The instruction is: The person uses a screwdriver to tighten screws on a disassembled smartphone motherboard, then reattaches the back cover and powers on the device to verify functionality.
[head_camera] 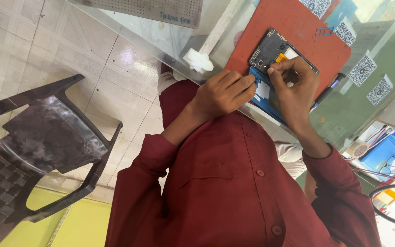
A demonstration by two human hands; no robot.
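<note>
- opened smartphone [270,55], back cover off, lies on red mat [298,27] on glass counter [380,91]
- left hand [222,93] grip pinched at phone's blue lower edge
- right hand [293,82] fingertips pressed on phone's middle
- black plastic chair [37,142] on floor nearby

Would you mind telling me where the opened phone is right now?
In the head view, the opened phone lies on the red mat at upper right, on the glass counter, with the left hand and right hand on its lower end.

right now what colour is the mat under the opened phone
Red-orange mat, clearest in the head view.
</note>
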